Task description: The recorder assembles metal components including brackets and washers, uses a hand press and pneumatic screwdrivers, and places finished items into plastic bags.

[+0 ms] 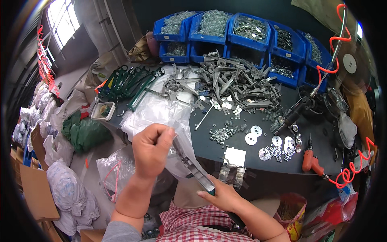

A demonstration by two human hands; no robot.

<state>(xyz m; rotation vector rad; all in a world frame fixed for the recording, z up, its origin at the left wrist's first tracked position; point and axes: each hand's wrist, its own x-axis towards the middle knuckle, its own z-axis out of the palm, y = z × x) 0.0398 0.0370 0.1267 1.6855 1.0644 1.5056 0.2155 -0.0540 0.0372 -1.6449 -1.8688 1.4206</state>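
Left hand [151, 150]: fist closed on the neck of a clear plastic bag [161, 113], held above the table's near edge. Right hand [221, 197]: fingers clamped around the green-handled end of a metal tool [192, 165], its blade angled up into the bag.

Surroundings, largest first:
- Dark round table [238, 139], matte top.
- Blue plastic bins [225, 30], stacked in 2 rows at the far edge, filled with small grey metal parts.
- Heap of grey metal pieces [236, 82], mid-table.
- Green-handled tools [129, 80], laid side by side at left.
- Coiled orange hose [332, 54], right.
- Orange drill [311, 161], near right edge.
- Flat silver discs [254, 135], beside loose nuts [221, 133].
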